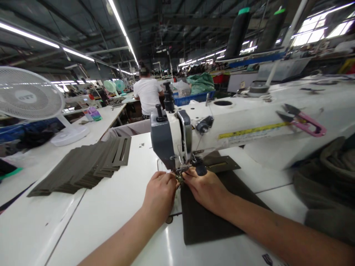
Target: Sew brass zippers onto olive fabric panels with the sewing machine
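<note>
A white and grey sewing machine (194, 125) stands on the white table (111, 207). A dark olive fabric piece (205, 221) lies under its needle area. My left hand (161, 194) rests on the table just left of the presser foot, with its fingers curled and pinched at the fabric's edge. My right hand (205, 188) lies on the fabric right of the needle, its fingertips pressed together at the presser foot. Both hands meet at the needle.
A stack of dark olive cut pieces (85, 166) fans out on the table to the left. A white fan (30, 99) stands far left. Pink thread snips (302, 120) lie on the machine arm. Olive fabric is piled at right (327, 184). A person in white (148, 96) sits ahead.
</note>
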`<state>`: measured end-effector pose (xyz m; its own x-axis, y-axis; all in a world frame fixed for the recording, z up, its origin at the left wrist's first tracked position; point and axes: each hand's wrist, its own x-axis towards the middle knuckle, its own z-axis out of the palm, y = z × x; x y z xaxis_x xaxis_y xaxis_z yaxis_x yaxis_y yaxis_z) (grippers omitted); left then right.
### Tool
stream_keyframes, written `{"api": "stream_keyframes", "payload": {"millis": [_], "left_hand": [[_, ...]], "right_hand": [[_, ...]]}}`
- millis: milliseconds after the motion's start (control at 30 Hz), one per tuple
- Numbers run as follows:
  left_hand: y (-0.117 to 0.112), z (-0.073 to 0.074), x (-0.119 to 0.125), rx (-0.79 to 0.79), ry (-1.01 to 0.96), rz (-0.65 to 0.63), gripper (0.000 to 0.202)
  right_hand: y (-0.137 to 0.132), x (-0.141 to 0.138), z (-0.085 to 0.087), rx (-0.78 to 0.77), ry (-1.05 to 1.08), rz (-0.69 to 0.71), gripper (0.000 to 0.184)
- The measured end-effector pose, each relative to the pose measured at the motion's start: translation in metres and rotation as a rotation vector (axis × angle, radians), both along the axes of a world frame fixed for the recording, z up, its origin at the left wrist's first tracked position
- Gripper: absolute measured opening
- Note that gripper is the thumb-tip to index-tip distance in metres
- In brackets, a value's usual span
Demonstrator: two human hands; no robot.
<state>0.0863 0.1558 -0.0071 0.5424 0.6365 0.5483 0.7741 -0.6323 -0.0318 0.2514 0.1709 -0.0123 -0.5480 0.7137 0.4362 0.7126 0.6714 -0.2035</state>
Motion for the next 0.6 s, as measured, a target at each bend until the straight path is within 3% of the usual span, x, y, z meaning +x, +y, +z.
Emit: {"api": "stream_keyframes", "payload": {"millis": [100, 200, 300, 400, 467, 533, 600], "left_hand": [[0.001, 0.000, -0.002, -0.003, -0.029, 0.001, 0.016], [-0.002, 0.006, -0.008, -0.036, -0.051, 0.005, 0.011], [-0.019, 0.016, -0.015, -0.092, -0.102, -0.037, 0.010], [-0.047, 0.023, -0.016, -0.145, -0.153, -0.110, 0.014], [-0.062, 0.025, -0.011, -0.163, -0.156, -0.160, 0.016], [-0.068, 0.027, -0.006, -0.181, -0.148, -0.180, 0.018], [-0.065, 0.030, -0.003, -0.220, -0.149, -0.205, 0.021]], "right_hand": [[0.004, 0.007, 0.003, 0.000, -0.003, 0.045, 0.017], [0.000, 0.025, 0.004, 0.108, -0.069, -0.079, 0.023], [-0.027, 0.044, -0.001, 0.220, -0.182, -0.230, 0.035], [-0.070, 0.050, -0.003, 0.252, -0.205, -0.133, 0.036], [-0.093, 0.046, 0.005, 0.159, -0.104, -0.057, 0.029], [-0.103, 0.040, 0.022, -0.092, 0.034, -0.035, 0.022], [-0.101, 0.036, 0.044, -0.389, 0.150, -0.064, 0.026]]}}
